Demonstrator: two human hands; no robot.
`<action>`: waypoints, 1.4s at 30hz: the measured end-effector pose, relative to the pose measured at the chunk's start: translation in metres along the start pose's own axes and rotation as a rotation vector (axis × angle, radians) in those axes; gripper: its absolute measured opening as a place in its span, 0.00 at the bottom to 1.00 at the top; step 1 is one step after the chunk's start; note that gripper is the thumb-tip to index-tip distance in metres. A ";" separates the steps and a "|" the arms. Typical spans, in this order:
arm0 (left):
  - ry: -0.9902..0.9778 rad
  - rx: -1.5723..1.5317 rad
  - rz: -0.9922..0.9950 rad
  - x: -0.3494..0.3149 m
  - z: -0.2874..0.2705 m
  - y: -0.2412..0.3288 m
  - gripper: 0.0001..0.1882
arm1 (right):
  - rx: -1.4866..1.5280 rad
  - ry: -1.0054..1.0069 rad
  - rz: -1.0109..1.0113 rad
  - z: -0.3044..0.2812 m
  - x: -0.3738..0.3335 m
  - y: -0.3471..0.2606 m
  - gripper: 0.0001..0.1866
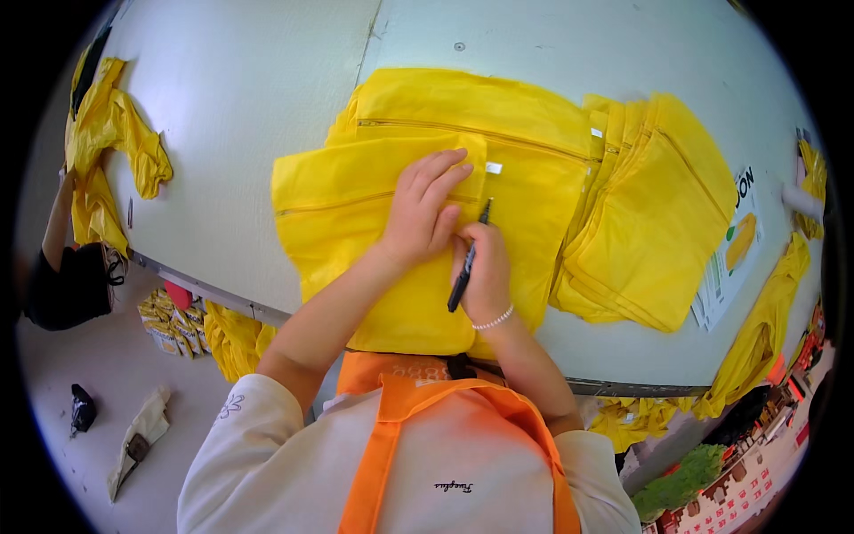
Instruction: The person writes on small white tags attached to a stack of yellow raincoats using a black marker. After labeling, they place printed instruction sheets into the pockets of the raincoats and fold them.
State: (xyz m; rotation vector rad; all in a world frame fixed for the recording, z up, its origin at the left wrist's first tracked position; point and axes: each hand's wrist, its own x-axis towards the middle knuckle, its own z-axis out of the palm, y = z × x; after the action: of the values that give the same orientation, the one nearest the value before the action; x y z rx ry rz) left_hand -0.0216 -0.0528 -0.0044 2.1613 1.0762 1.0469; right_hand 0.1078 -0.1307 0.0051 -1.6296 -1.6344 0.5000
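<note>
Centrally in the head view, a yellow zippered fabric panel (342, 254) is seen at the table's near edge, laid over a larger yellow zippered piece (529, 200); its cloth is smooth and lightly creased, its upper corners are squared, and it is crossed by a darker zipper line (334, 204); just beside its right edge a small white tag (494, 167) is shown. To the right, a fanned stack of yellow zippered pieces (654, 218) is spread on the pale table (240, 98). By the left hand (422, 209) the panel is covered from above, the fingers laid out close together, nothing being grasped; by the right hand (489, 276) a black marker (462, 283) is held slantwise in closed fingers; whether cloth is also pinched there cannot be told.
</note>
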 end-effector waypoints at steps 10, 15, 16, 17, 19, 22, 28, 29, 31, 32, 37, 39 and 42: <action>-0.189 0.091 -0.018 0.072 0.051 0.060 0.31 | -0.467 0.439 0.186 -0.278 0.027 0.130 0.15; -0.292 0.326 -0.040 0.039 0.070 0.026 0.36 | -0.714 0.343 0.057 -0.268 0.036 0.166 0.17; -0.317 0.358 -0.046 0.026 0.058 0.020 0.37 | -0.299 0.428 0.211 -0.252 0.036 0.162 0.17; -0.348 0.386 -0.072 0.013 0.045 0.017 0.37 | 0.112 0.500 0.360 -0.232 0.035 0.153 0.17; -0.403 0.441 -0.129 -0.013 0.018 0.015 0.37 | 0.249 0.479 0.364 -0.186 0.037 0.111 0.16; -0.417 0.498 -0.152 -0.038 -0.011 0.019 0.35 | 0.160 0.308 0.224 -0.118 0.033 0.056 0.15; -0.247 0.282 -0.058 -0.008 -0.007 0.023 0.25 | 0.403 0.105 0.222 -0.040 0.045 0.023 0.08; -0.239 0.295 -0.047 -0.002 -0.005 0.022 0.25 | 0.388 0.100 0.194 -0.032 0.052 0.022 0.08; -0.224 0.318 -0.023 0.006 -0.001 0.017 0.24 | 0.370 0.114 0.199 -0.025 0.061 0.021 0.07; -0.211 0.317 -0.032 0.009 0.000 0.013 0.24 | 0.360 0.123 0.203 -0.021 0.066 0.021 0.07; -0.215 0.357 -0.042 0.012 0.005 -0.001 0.23 | 0.280 0.121 0.156 -0.014 0.085 0.025 0.07; -0.214 0.358 -0.038 0.012 0.008 -0.005 0.22 | 0.260 0.103 0.124 -0.009 0.087 0.032 0.08; -0.195 0.349 -0.037 0.012 0.008 -0.007 0.21 | 0.224 0.093 0.089 -0.006 0.083 0.036 0.08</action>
State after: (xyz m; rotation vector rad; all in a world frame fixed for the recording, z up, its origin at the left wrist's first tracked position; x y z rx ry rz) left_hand -0.0133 -0.0395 -0.0091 2.4426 1.2748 0.6500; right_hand 0.1449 -0.0476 0.0025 -1.5396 -1.3897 0.6195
